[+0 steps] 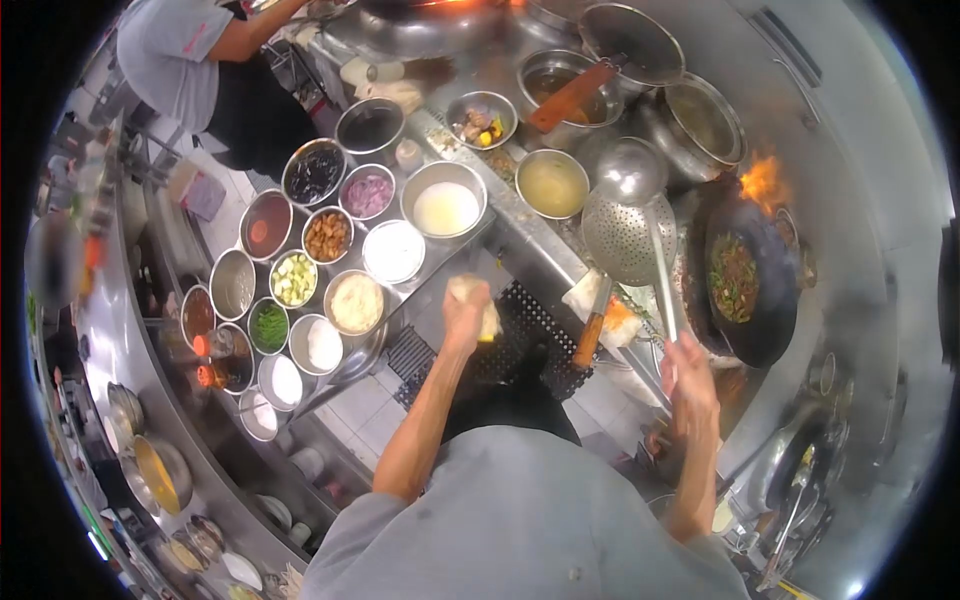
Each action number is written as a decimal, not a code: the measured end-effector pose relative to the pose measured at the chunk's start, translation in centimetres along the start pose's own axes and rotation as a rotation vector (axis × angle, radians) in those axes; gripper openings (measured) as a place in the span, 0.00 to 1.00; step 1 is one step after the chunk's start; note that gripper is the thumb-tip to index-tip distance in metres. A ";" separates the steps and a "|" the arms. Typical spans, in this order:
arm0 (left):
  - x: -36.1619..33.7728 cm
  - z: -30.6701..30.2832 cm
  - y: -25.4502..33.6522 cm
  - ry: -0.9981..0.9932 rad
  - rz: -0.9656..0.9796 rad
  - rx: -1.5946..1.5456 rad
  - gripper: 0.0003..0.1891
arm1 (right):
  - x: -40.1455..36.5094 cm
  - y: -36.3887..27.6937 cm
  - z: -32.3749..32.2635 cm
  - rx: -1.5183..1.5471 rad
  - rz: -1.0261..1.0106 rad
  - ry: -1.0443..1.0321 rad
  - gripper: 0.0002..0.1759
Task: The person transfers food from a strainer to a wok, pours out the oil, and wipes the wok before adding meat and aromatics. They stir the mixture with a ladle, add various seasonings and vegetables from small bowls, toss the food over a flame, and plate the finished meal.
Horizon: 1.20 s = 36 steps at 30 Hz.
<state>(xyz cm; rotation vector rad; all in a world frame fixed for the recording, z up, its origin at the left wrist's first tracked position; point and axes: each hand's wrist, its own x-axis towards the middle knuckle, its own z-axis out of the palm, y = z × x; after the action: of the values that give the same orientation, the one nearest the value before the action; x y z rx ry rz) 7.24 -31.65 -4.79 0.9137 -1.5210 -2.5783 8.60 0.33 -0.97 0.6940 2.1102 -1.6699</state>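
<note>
My right hand [690,378] is wrapped round the long metal handle of a ladle [630,172]. The ladle's round bowl overlaps a perforated strainer [615,240] in this view. Just beyond my right hand, a wok [752,330] holds browned food with green pieces [733,280], and a flame [765,185] rises at its far edge. My left hand [464,322] is closed on a pale, bunched cloth [490,318] in front of my body, apart from the wok.
Left of me stand several metal containers, among them diced onion [367,192], chopped greens [269,326] and a pot of whitish liquid [445,205]. A wooden-handled tool [592,335] lies at the stove edge. Another person [180,60] stands at the upper left.
</note>
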 end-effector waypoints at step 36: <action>6.8 -2.2 2.4 0.390 0.064 -0.168 0.29 | -1.1 -2.2 15.4 -0.729 -0.430 -0.359 0.25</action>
<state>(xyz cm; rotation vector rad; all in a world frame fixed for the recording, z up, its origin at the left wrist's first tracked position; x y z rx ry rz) 2.02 -36.71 -6.89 1.2311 -1.1896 -2.2651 7.88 -15.24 -2.25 -0.2733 2.4359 -0.9417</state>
